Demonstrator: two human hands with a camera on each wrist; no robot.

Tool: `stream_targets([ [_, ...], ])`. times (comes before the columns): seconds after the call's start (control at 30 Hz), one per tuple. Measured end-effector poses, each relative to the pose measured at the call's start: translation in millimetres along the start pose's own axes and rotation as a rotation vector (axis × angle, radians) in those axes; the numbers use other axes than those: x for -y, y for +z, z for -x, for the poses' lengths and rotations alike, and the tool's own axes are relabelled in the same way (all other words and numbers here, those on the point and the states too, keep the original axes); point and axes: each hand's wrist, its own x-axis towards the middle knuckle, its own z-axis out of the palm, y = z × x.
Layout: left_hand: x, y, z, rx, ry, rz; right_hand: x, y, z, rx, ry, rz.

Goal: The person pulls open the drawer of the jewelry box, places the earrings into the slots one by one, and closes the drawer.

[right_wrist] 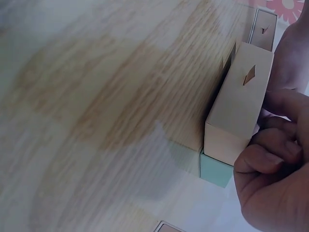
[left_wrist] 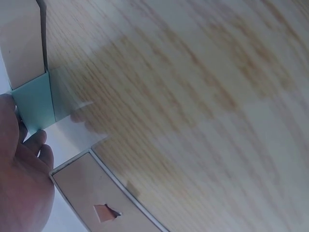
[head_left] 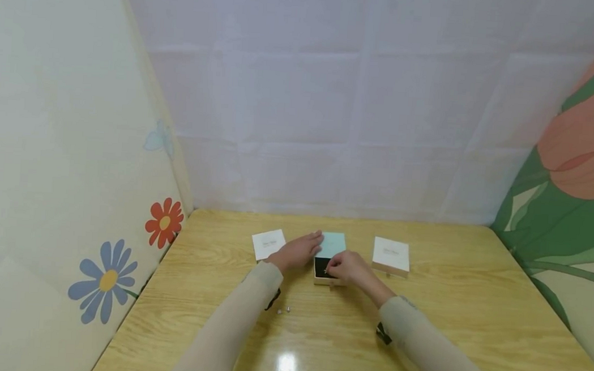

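Observation:
A small box with a teal sleeve (head_left: pixel 333 244) lies mid-table, its pale drawer (right_wrist: pixel 239 104) slid out toward me. The drawer is lined in black (head_left: pixel 321 265) and has a diamond-shaped cutout in its front. My left hand (head_left: pixel 300 251) rests against the left side of the sleeve, fingers extended. Over the drawer, my right hand (head_left: pixel 351 268) has thumb and forefinger pinched together at the black lining, the other fingers curled. A tiny shiny piece (head_left: pixel 325 271) glints at those fingertips; I cannot tell its kind.
To the left lies a white-topped box (head_left: pixel 268 243), partly behind my left hand. Another white-topped box (head_left: pixel 391 255) sits to the right. Two tiny shiny pieces (head_left: pixel 288 309) lie on the wooden table (head_left: pixel 208 293) nearer me. A white cloth wall (head_left: pixel 331 125) stands behind.

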Motion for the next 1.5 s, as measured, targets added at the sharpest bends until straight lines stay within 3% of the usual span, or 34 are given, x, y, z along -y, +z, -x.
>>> stream_targets([
  [0.37,2.0,6.8,-1.0,-0.004,0.014,0.002,1,6,-5.0,0.042,0.019,0.086],
  [0.67,2.4,3.9,-0.6,-0.008,0.001,0.003,7,6,-7.9,0.060,0.031,0.134],
  [1.03,0.8,3.9,2.2,0.003,-0.003,0.011,8,11,-3.5,-0.018,-0.037,0.192],
  [1.23,1.9,2.6,0.5,-0.009,-0.009,0.001,10,12,-1.6,-0.072,-0.096,0.276],
  [1.5,3.5,1.8,-0.9,-0.010,0.000,0.012,14,11,1.8,-0.076,-0.155,0.382],
])
